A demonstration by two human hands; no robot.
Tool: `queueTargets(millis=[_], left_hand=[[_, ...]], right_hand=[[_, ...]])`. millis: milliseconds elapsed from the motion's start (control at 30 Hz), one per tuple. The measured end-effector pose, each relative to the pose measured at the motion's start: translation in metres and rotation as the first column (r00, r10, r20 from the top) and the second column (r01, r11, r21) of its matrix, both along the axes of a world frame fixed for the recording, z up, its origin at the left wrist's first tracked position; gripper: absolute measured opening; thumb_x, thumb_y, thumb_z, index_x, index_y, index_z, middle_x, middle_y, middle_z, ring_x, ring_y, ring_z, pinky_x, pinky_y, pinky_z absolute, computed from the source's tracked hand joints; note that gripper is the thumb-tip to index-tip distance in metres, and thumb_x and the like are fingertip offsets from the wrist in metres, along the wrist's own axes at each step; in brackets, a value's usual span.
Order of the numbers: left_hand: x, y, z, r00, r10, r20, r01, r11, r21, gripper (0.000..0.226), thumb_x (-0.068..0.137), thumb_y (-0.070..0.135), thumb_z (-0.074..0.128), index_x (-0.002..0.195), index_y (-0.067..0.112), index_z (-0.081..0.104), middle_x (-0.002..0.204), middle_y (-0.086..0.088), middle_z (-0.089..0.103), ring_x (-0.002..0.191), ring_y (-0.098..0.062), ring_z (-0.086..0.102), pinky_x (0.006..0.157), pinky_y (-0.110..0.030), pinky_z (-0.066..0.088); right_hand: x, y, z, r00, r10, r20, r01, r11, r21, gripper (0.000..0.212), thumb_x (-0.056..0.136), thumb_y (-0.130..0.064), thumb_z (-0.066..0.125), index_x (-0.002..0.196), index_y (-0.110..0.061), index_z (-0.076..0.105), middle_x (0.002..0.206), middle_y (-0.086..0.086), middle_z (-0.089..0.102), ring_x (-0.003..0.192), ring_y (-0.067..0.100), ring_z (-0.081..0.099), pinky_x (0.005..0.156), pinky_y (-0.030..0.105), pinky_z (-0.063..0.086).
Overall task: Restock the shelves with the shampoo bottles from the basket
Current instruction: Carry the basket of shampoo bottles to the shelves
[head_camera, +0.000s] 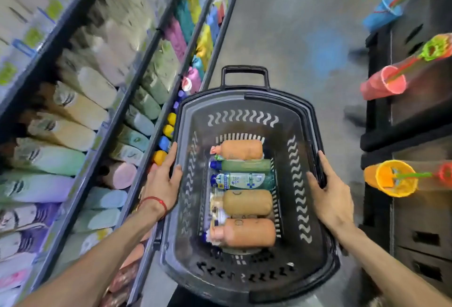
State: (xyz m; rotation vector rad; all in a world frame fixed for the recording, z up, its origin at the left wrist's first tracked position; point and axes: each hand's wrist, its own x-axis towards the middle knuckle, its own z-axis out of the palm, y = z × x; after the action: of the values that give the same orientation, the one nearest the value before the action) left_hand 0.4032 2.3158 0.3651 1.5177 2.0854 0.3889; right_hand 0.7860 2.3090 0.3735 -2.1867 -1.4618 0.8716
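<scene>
Shampoo bottles (244, 232) lie on their sides in the basket (247, 116), between both hands' fingers. Left hand (162, 179) and right hand (329, 195) grip its rims. Bottles look smooth, probably slippery; grab around the fat middle.

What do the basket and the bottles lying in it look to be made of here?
Basket: looks like moulded black plastic, matt to slightly glossy, with wavy cut-out slots in its walls and a one-piece handle. Bottles: the orange one appears to be opaque matt plastic; the green one seems translucent plastic with a blue cap. Blur leaves finer texture open.
</scene>
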Motion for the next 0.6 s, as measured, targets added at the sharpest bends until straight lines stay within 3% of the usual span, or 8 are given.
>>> queueTargets(millis=[133, 233, 367, 433, 500, 600], left_hand=[[-0.003, 0.066, -0.005, 1.000, -0.003, 0.012, 0.003, 1.000, -0.008, 0.062, 0.105, 0.035, 0.045, 0.157, 0.052, 0.015, 0.093, -0.027, 0.070, 0.081, -0.039, 0.065, 0.077, -0.038, 0.053], [-0.010, 0.127, -0.013, 1.000, -0.013, 0.024, 0.014, 0.999, -0.049, 0.061, 0.106, 0.031, 0.045, 0.159, 0.046, 0.018, 0.056, -0.010, 0.047, 0.053, -0.025, 0.041, 0.059, -0.036, 0.041], [-0.025, 0.209, -0.027, 0.992, -0.114, 0.050, 0.117, 0.991, -0.066, 0.061, 0.106, 0.025, 0.047, 0.159, 0.039, 0.020, 0.051, 0.001, 0.032, 0.047, -0.016, 0.029, 0.055, -0.035, 0.033], [-0.032, 0.247, -0.035, 0.991, -0.124, 0.048, 0.128, 0.988, -0.087, 0.061, 0.106, 0.027, 0.046, 0.160, 0.041, 0.019, 0.052, 0.000, 0.032, 0.049, -0.018, 0.029, 0.054, -0.039, 0.040], [-0.039, 0.283, -0.039, 0.990, -0.138, 0.033, 0.141, 0.984, -0.113, 0.062, 0.107, 0.028, 0.045, 0.160, 0.042, 0.016, 0.054, -0.002, 0.035, 0.052, -0.020, 0.033, 0.063, -0.045, 0.051], [-0.046, 0.334, -0.047, 0.985, -0.171, 0.000, 0.168, 0.973, -0.160, 0.063, 0.107, 0.031, 0.043, 0.159, 0.047, 0.012, 0.058, -0.011, 0.048, 0.058, -0.031, 0.048, 0.069, -0.050, 0.054]], right_hand=[[-0.004, 0.065, 0.000, 0.999, 0.006, 0.035, -0.006, 1.000, -0.003, 0.062, 0.104, -0.042, 0.055, 0.160, -0.045, 0.028, 0.115, 0.014, 0.074, 0.096, 0.040, 0.068, 0.081, 0.053, 0.055], [-0.013, 0.116, -0.009, 0.998, -0.012, 0.064, 0.012, 1.000, -0.002, 0.064, 0.102, -0.043, 0.053, 0.161, -0.042, 0.027, 0.108, 0.019, 0.073, 0.093, 0.043, 0.067, 0.077, 0.053, 0.054], [-0.032, 0.172, -0.021, 0.994, -0.067, 0.086, 0.069, 0.997, -0.018, 0.066, 0.101, -0.047, 0.049, 0.161, -0.040, 0.024, 0.096, 0.016, 0.073, 0.081, 0.041, 0.067, 0.072, 0.053, 0.056], [-0.041, 0.198, -0.026, 0.994, -0.075, 0.082, 0.079, 0.996, -0.035, 0.067, 0.101, -0.047, 0.049, 0.162, -0.040, 0.021, 0.086, 0.011, 0.069, 0.073, 0.037, 0.064, 0.070, 0.052, 0.055], [-0.049, 0.225, -0.031, 0.993, -0.094, 0.078, 0.099, 0.994, -0.055, 0.067, 0.104, -0.043, 0.051, 0.163, -0.038, 0.020, 0.088, 0.004, 0.065, 0.074, 0.031, 0.062, 0.072, 0.050, 0.054], [-0.061, 0.261, -0.042, 0.992, -0.106, 0.061, 0.111, 0.990, -0.086, 0.068, 0.106, -0.041, 0.050, 0.164, -0.037, 0.016, 0.093, 0.007, 0.065, 0.077, 0.029, 0.060, 0.069, 0.045, 0.047]])
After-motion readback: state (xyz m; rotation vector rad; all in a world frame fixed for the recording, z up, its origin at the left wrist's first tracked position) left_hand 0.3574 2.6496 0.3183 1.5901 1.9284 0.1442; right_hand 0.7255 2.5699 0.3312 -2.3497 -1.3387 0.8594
